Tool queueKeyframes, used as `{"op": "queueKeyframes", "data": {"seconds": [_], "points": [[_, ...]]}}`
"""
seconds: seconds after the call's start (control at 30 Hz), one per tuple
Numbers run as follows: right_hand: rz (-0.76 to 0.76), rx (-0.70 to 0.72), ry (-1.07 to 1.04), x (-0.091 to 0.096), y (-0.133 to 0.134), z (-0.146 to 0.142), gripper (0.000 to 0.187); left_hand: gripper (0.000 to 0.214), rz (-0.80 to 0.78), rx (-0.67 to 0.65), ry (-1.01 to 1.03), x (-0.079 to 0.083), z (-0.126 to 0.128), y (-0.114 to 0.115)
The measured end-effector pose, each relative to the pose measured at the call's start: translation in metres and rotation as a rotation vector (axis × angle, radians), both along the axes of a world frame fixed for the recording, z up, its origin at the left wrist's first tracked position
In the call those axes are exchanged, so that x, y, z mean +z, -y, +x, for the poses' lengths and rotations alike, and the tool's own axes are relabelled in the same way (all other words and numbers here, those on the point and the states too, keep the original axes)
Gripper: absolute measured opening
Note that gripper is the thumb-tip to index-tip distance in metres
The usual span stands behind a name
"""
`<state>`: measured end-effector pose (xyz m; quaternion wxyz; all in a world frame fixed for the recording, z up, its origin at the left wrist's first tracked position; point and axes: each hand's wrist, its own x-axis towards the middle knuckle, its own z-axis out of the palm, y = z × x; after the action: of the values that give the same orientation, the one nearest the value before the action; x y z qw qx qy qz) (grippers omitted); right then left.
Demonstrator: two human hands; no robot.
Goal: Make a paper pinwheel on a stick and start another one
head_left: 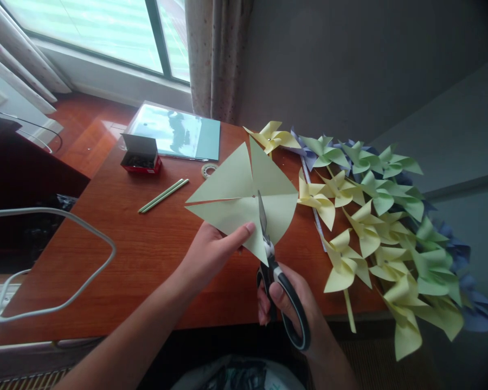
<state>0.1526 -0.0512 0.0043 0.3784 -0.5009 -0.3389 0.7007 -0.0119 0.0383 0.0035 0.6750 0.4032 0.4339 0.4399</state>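
Observation:
A pale yellow-green paper square (228, 176) is pinched in my left hand (215, 252), thumb on top near its lower corner. Slits run from its corners toward a small hole at the centre. My right hand (296, 303) grips a pair of scissors (290, 311) with black and grey handles, fingers through the loops. The scissor blades lie along the slit at the near corner, one blade showing over the paper with its tip close to the centre. The other blade is mostly hidden. Both hands are above the brown wooden table (146, 271).
Finished paper pinwheels (366, 227) in yellow, green and blue crowd the right side. Two pale green sticks (163, 196), a tape roll (209, 170), an open red-and-black box (141, 161) and plastic-wrapped paper (174, 130) lie left. A white cable (85, 222) loops over the left edge.

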Motion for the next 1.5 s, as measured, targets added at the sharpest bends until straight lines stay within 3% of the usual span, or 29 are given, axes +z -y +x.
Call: {"op": "queueKeyframes", "data": {"seconds": [1.5], "points": [[-0.032,0.004,-0.033,0.0048,-0.0006,0.002,0.053,0.023,0.006,-0.005,-0.013,0.0013,0.0016,0.0]]}}
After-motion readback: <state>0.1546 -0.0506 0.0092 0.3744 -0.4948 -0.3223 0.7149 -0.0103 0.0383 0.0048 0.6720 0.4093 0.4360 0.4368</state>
